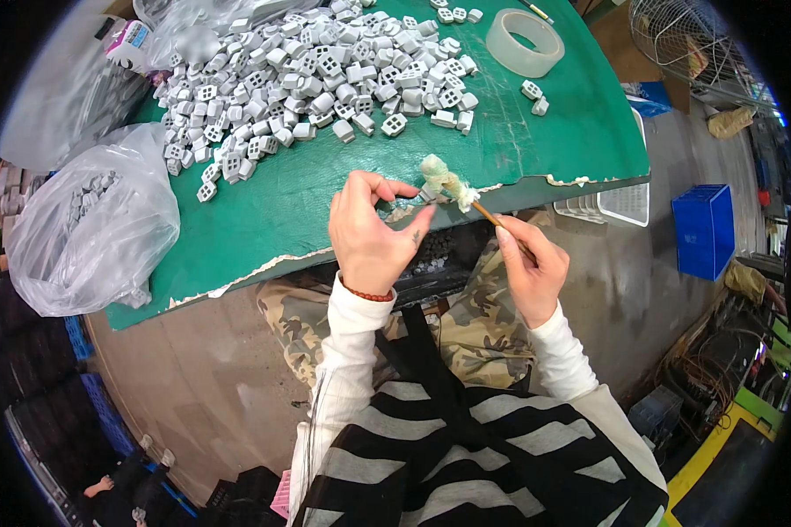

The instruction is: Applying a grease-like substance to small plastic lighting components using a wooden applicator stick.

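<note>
Your left hand has thumb and forefinger curved into a narrow pinch, with a small grey part at their tips, just above the near edge of the green desk. Your right hand grips a thin brown stick between thumb and fingers; the stick slants up and leftward, away from that hand. Its far end carries a pale greenish, wadded head, which sits right beside the part at your left fingertips; whether the two touch, you cannot tell from here.

Beyond your left hand spreads a big heap of similar grey parts, many showing square openings. To the left of that hand, a clear plastic bag with more grey pieces inside rests at the desk's edge. Ahead of your right hand lies a wide roll of translucent tape, with two loose grey parts close by it. Out to the right of your right hand, a blue bin stands on the floor.
</note>
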Motion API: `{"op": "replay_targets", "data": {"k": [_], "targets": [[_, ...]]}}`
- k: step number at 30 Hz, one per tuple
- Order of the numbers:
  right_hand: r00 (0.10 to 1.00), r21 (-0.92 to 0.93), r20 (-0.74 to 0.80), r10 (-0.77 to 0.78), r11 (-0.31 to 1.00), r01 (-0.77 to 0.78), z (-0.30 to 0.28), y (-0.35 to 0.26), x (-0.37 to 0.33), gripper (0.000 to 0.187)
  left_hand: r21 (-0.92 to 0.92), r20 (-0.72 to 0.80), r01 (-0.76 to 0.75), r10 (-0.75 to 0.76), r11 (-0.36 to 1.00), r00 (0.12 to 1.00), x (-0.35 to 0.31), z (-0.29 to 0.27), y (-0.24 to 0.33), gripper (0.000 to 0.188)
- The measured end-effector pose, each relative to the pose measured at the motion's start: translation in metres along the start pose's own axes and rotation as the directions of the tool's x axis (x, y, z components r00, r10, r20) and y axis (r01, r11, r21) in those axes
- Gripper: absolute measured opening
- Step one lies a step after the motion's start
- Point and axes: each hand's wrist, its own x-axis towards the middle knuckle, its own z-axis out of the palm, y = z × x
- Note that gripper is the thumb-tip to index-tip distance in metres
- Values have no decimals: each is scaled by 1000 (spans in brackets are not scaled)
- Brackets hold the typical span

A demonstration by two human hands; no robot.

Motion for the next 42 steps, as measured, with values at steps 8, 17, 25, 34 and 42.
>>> {"op": "replay_targets", "data": {"k": [8,17,25,34,42], "targets": [[985,-176,150,85,983,-58,-4,-18,12,14,72,-50,-20,23,997,998,0,1,-3,49],[1000,-177,23,-3,984,7,-4,-11,14,12,12,-64,37,-36,999,997,-1,2,-2,47],[979,148,-140,150,981,-129,-9,-2,9,14,76,0,-115,115,990,993,-9,15,13,35],[996,354,4,93,931,-89,37,-14,35,13,174,405,-37,-37,984,913,-97,-22,-22,35],[995,-61,-91,33,997,-39,3,32,27,23,175,-54,-283,297,943,953,4,-24,16,36]]}}
